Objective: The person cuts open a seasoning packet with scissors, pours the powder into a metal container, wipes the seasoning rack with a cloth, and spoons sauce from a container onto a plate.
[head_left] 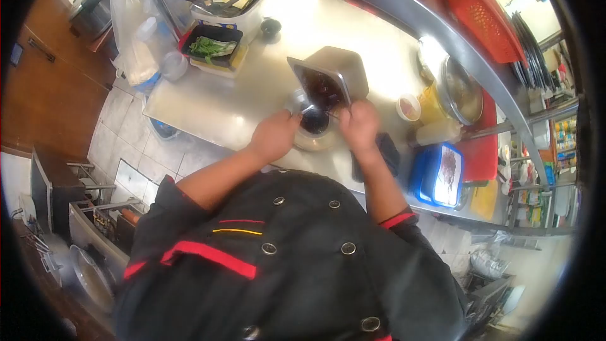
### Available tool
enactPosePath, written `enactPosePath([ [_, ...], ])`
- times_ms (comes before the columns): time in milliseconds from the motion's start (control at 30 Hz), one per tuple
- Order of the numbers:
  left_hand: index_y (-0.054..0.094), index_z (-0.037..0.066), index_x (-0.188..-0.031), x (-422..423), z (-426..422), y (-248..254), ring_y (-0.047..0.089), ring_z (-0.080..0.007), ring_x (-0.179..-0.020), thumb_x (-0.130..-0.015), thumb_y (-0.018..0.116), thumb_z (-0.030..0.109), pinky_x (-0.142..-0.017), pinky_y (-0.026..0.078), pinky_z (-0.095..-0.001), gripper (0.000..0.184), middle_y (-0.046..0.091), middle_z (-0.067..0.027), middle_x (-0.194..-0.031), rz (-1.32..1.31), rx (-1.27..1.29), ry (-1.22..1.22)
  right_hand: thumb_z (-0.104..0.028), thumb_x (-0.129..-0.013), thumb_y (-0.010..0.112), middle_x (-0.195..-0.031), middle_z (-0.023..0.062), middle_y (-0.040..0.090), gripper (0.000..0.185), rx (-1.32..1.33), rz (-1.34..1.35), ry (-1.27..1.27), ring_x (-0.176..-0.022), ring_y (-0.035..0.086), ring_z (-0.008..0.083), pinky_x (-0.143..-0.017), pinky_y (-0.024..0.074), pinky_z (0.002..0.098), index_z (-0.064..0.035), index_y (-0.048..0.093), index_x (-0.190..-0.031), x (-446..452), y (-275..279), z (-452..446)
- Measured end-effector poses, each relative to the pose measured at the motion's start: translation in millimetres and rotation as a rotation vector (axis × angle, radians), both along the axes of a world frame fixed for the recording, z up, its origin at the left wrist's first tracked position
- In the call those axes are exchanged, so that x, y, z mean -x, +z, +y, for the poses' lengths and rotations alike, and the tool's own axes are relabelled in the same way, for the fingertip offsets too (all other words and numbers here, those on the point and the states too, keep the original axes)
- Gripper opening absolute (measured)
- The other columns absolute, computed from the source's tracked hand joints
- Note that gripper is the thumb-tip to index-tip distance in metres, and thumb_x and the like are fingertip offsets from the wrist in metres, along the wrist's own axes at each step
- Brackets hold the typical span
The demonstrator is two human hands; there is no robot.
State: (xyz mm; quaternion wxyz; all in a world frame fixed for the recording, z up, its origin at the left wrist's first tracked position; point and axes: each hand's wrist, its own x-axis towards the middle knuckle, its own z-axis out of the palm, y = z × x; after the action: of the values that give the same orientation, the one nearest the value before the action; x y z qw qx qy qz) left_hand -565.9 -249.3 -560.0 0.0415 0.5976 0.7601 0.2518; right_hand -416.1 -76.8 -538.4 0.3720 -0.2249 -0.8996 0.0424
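Note:
A deep metal food pan [352, 69] is tilted on the worktop, its mouth turned toward me and something dark and glossy inside. Closed at the pan's lower right rim is my right hand [360, 127], which appears to grip it. Just below the mouth is a round container [314, 122] with dark contents. My left hand [273, 136] is closed at this container's left side; blur and glare hide exactly what its fingers hold. A dark cloth-like item [386, 155] lies beside my right wrist.
A black tray of green leaves [213, 45] stands at the left, near a small dark cup [271, 27]. On the right are a blue tub [437, 173], a small white cup [408, 108] and a round metal lid [461, 91]. A metal rail [442, 41] curves overhead.

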Motion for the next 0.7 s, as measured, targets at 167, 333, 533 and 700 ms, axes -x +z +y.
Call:
enactPosePath([
  [167, 0.063, 0.004, -0.105, -6, 33, 4, 0.061, -0.0376, -0.081, -0.083, 0.052, 0.007, -0.07, 0.049, -0.0481, 0.025, 0.059, -0.018, -0.086, -0.037, -0.113, -0.007, -0.011, -0.072, 0.066, -0.07, 0.0165, 0.056, 0.015, 0.011, 0.028, 0.042, -0.067, 0.056, 0.0373, -0.061, 0.0473, 0.0464, -0.0041, 0.054, -0.067, 8, 9, -6],
  [333, 0.064, 0.004, -0.106, -1, 10, -13, 0.061, -0.0375, -0.081, -0.082, 0.052, 0.007, -0.07, 0.049, -0.0484, 0.027, 0.059, -0.0181, -0.087, -0.069, -0.186, -0.001, -0.01, -0.071, 0.066, -0.071, 0.0164, 0.056, 0.013, -0.003, 0.039, 0.01, -0.066, 0.056, 0.037, -0.061, 0.0476, 0.0464, -0.0042, 0.055, -0.067, 8, 8, -4],
  [533, 0.063, 0.004, -0.111, -14, -1, 6, 0.061, -0.0378, -0.082, -0.084, 0.05, 0.006, -0.072, 0.049, -0.0483, 0.03, 0.06, -0.0189, -0.088, -0.069, -0.087, 0.053, -0.008, -0.07, 0.064, -0.071, 0.0164, 0.056, 0.011, -0.004, 0.003, 0.004, -0.067, 0.056, 0.0371, -0.061, 0.048, 0.0463, -0.0042, 0.055, -0.068, 6, 1, -4],
  [700, 0.061, 0.004, -0.116, -17, 3, -5, 0.06, -0.0381, -0.081, -0.086, 0.05, 0.007, -0.072, 0.049, -0.048, 0.032, 0.06, -0.0181, -0.089, -0.08, -0.002, -0.004, -0.007, -0.071, 0.061, -0.064, 0.0178, 0.05, 0.016, 0.006, 0.112, 0.001, -0.062, 0.051, 0.0391, -0.057, 0.0439, 0.0476, -0.0035, 0.047, -0.063, 13, 10, -4],
])
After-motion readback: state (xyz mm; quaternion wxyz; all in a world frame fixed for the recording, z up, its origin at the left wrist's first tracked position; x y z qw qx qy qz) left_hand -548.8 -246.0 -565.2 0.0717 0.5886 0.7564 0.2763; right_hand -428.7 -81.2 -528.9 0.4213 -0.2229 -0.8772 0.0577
